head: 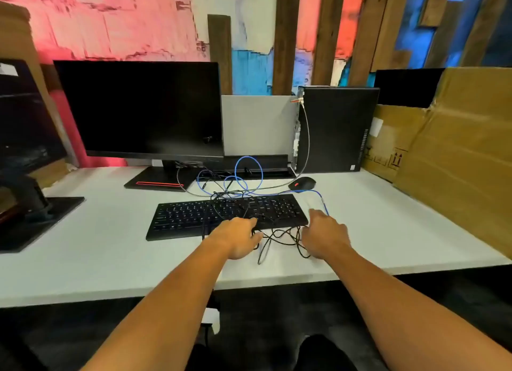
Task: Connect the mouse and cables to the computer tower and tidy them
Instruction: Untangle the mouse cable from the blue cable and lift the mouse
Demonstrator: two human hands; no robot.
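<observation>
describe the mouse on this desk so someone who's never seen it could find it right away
Find the black computer tower standing at the desk's back right. Just in front of its lower left corner lies the mouse, beyond the keyboard; it alone has a red scroll wheel.

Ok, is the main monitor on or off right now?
Off, as far as the view shows: the monitor screen is uniformly black with no image or backlight glow. Whether it has power cannot be told.

A dark monitor (140, 108) stands behind a black keyboard (194, 216) on the white desk (97, 248), cardboard (454, 154) leaning at right.
</observation>
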